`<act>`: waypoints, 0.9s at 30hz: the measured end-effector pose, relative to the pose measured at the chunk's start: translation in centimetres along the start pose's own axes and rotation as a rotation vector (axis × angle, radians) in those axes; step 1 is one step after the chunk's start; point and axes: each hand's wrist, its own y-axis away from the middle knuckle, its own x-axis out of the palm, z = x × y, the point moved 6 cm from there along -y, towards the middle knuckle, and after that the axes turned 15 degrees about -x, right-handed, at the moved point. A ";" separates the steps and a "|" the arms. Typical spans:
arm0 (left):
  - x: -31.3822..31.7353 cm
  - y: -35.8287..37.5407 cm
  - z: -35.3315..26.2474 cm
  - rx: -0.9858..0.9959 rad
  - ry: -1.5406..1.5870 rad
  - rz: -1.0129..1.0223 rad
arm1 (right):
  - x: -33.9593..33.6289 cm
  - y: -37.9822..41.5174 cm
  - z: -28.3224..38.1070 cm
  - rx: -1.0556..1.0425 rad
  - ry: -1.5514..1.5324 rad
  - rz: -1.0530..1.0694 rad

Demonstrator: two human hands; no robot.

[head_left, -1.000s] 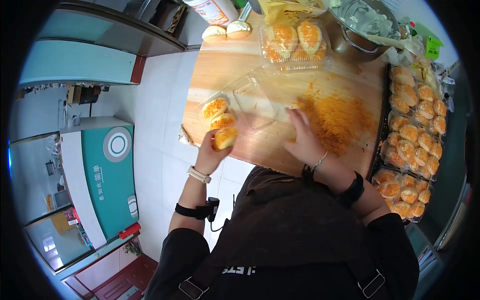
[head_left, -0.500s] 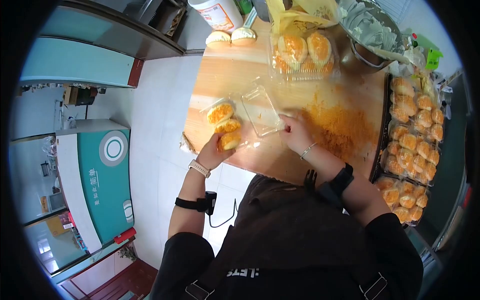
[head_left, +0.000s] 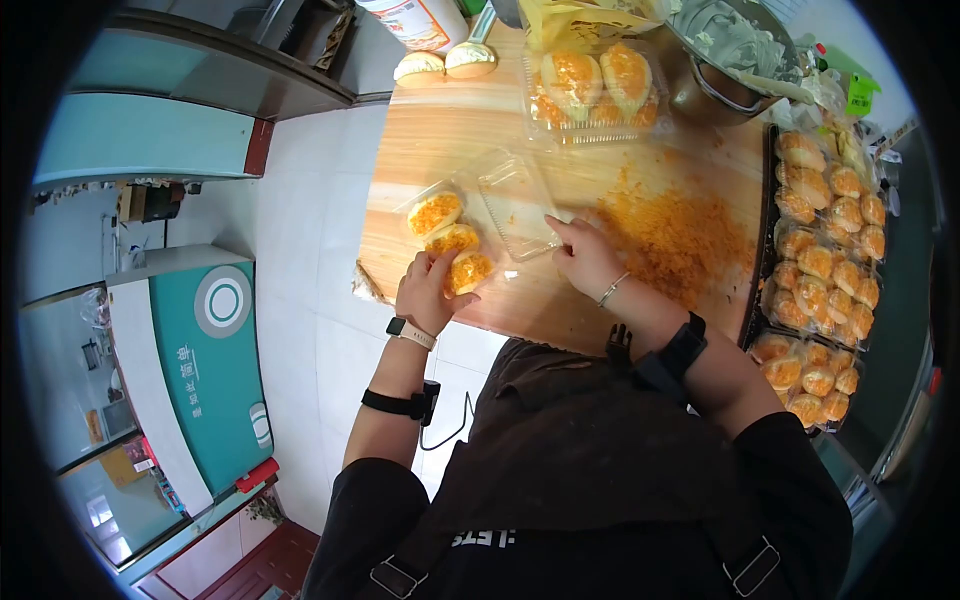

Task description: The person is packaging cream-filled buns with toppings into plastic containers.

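Note:
A clear plastic box with three topped buns (head_left: pixel 436 214) in a row lies on the wooden board (head_left: pixel 420 130). Its clear lid (head_left: pixel 518 205) is folded open to the right. My left hand (head_left: pixel 428 292) rests at the near end of the box, fingers apart around the nearest bun (head_left: pixel 469 271). Just right of the lid is my right hand (head_left: pixel 585 255), its index finger stretched toward the lid's edge and the other fingers curled. Nothing shows in its grip. Beside it, orange shreds (head_left: pixel 675 240) are spread over the board.
A filled clear box of buns (head_left: pixel 596 88) stands at the board's far side, beside a metal bowl (head_left: pixel 720 90) of pale cream. Two cream-covered buns (head_left: pixel 470 60) lie near a white tub (head_left: pixel 415 22). Packed buns (head_left: pixel 815 285) line the right side.
My left hand has shifted slightly left and loosened around the nearest bun. My right hand has moved from gripping the lid's edge to a pointing shape beside it.

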 end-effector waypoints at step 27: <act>2.7 4.2 -1.6 -0.050 0.021 -0.080 | -4.3 2.4 1.4 -0.092 0.058 -0.190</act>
